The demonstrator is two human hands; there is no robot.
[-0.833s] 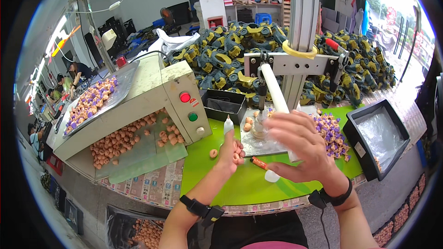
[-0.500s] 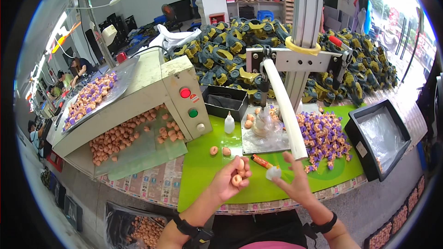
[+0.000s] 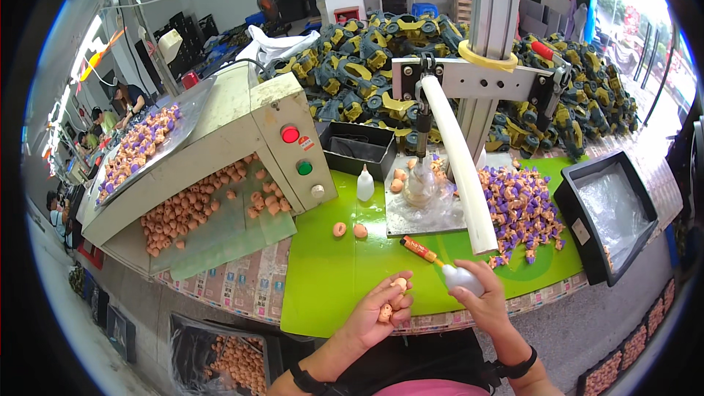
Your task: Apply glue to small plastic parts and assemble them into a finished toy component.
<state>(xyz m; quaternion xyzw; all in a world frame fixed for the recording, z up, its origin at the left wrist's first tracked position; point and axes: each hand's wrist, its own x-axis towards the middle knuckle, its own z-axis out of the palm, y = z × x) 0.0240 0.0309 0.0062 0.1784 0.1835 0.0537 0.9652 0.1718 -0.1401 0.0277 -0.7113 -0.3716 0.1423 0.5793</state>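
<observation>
Several small peach-coloured toy heads (image 3: 385,313) are held in my left hand (image 3: 371,315), its fingers curled round them near the front edge of the green mat (image 3: 323,279). My right hand (image 3: 485,302) is closed on a white squeeze bottle (image 3: 462,280), which lies tilted with its narrow tip toward the left. Just beyond that tip, an orange tube (image 3: 419,248) rests on the mat. Two more toy heads, a left one (image 3: 339,229) and a right one (image 3: 360,231), lie farther back. A second white squeeze bottle (image 3: 365,185) stands upright behind them.
A hand press with a long white lever (image 3: 458,165) rises at the centre. Purple-and-peach toy figures (image 3: 524,213) are heaped to its right, beside a black tray (image 3: 579,231). At left stands a beige machine (image 3: 282,99) with toy heads inside. Yellow-and-grey toy vehicles (image 3: 352,77) pile up behind.
My right hand has closed on the squeeze bottle and moved slightly right. My left hand, with the toy heads, has come nearer to me and a little right.
</observation>
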